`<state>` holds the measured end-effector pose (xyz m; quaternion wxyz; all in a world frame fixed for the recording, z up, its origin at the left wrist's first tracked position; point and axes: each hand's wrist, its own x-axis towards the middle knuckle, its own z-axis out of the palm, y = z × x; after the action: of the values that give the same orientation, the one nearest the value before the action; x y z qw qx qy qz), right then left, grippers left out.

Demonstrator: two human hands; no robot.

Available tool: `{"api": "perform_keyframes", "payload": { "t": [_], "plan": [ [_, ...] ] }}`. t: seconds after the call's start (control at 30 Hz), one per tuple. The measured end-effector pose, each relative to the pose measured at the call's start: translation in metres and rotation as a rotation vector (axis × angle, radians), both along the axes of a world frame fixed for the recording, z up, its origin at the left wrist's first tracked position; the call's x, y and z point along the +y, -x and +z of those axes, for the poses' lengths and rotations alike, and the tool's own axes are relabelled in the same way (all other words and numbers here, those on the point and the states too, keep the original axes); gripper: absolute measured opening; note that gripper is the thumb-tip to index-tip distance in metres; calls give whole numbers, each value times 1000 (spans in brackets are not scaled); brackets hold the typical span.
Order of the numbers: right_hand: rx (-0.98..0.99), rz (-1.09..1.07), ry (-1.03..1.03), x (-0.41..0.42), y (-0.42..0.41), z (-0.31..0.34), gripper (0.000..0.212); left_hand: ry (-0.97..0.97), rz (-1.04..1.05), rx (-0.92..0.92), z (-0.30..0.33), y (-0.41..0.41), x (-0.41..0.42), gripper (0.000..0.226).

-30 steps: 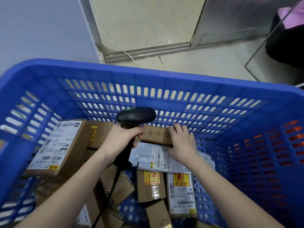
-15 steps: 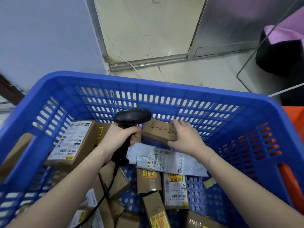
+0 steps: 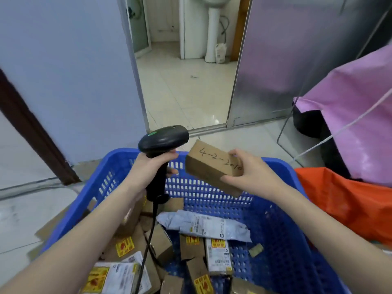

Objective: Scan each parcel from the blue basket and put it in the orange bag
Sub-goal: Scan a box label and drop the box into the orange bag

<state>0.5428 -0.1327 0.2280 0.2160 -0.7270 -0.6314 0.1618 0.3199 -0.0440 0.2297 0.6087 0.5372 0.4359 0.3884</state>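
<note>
Lifted from the blue plastic basket, the small brown cardboard box sits pinched in the right hand while the left hand grips the black scanner; its unseen label may miss the beam.

tiled floor; blue basket and orange bag on it

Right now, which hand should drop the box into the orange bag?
Right. The right hand already holds the cardboard box, and the orange bag lies on that side. The left hand grips the scanner.
</note>
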Motion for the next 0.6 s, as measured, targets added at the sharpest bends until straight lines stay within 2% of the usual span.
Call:
{"api": "perform_keyframes", "payload": {
  "t": [0.17,0.23,0.3,0.4,0.5,0.6],
  "plan": [
    [110,-20,-184,-47,6,51,53,-21,-55,-7,29,21,-35,31],
    [128,-21,-250,-63,9,57,53,19,-61,-74,32,25,-49,31],
    [91,-29,-335,-76,13,56,54,91,-63,-169,35,25,-60,35],
    [41,-43,-412,-87,20,42,58,243,-68,-276,38,20,-71,53],
    [-61,-2,-440,-89,23,27,63,313,-95,-230,38,15,-75,59],
    [-225,64,-501,-89,24,20,69,323,-121,-137,33,12,-76,48]
  ]
}}
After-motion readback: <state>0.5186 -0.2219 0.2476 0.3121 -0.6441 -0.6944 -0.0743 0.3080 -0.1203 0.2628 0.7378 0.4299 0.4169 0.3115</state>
